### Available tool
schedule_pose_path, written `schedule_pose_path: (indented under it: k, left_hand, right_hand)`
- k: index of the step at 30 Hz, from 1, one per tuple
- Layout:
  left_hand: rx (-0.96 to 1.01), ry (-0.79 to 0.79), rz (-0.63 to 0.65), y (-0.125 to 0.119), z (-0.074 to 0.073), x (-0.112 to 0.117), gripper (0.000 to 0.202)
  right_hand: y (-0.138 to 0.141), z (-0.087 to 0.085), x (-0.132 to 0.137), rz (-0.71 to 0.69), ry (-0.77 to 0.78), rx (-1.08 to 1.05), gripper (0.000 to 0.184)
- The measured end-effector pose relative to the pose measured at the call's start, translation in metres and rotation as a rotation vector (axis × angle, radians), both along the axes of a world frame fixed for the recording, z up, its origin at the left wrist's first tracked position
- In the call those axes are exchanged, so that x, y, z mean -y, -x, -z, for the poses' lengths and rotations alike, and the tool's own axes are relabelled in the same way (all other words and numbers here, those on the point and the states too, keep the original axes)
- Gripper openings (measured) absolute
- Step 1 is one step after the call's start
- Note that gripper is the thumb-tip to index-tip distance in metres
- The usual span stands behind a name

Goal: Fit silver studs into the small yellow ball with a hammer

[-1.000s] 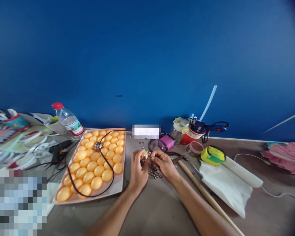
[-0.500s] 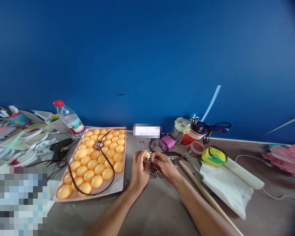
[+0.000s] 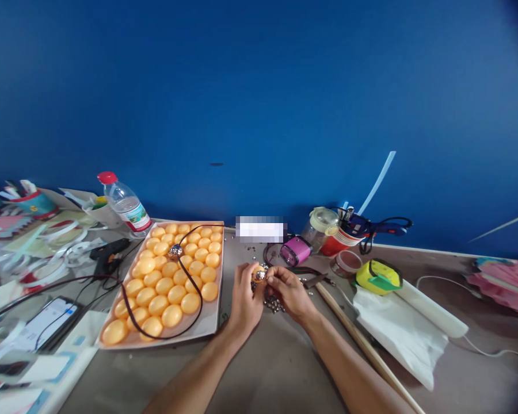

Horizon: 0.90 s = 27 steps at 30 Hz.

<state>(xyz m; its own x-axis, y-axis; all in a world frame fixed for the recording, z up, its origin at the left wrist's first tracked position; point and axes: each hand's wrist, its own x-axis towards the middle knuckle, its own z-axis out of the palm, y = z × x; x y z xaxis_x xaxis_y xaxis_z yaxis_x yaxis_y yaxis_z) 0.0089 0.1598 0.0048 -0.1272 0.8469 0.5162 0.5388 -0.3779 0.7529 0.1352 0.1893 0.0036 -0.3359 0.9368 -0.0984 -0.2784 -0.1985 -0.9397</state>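
My left hand [image 3: 247,296] is closed around an orange ball [image 3: 259,275] whose facing side carries shiny silver bits. Against the ball's right side, the thumb and fingertips of my right hand [image 3: 290,290] are pinched together; whatever is between them is too small to make out. Under and behind the hands lies a loose pile of small silver pieces [image 3: 274,305], partly hidden by them. To the left, a shallow white tray [image 3: 190,335] holds rows of plain orange balls [image 3: 164,286]. On top of these rests a silver-covered ball [image 3: 175,251] with a dark cord [image 3: 194,292] looping past it.
Behind the tray stands a red-capped bottle [image 3: 129,206]. A glue gun [image 3: 107,253] and a phone [image 3: 56,322] lie left. A purple object [image 3: 296,251], a lidded jar [image 3: 322,227], a red cup [image 3: 336,241], a tape measure [image 3: 379,277] and a wooden stick [image 3: 362,345] are right.
The view has shifted slightly, moving most things a little to the right. Both hands keep nearly the same pose at the ball, with the right fingertips still pinched beside it.
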Motion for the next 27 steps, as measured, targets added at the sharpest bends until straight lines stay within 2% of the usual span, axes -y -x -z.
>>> schedule_pose_path:
  k: [17,27]
  left_hand:
    - [0.018,0.007,0.018,-0.0007,0.0017,0.0007,0.028]
    - [-0.025,-0.026,0.004,-0.0006,-0.0019,0.0029,0.027]
  right_hand:
    - [0.0039,-0.007,0.0011,0.017,0.069,-0.153,0.022]
    - [0.0047,-0.0021,0.003,0.026,0.064,-0.099,0.022]
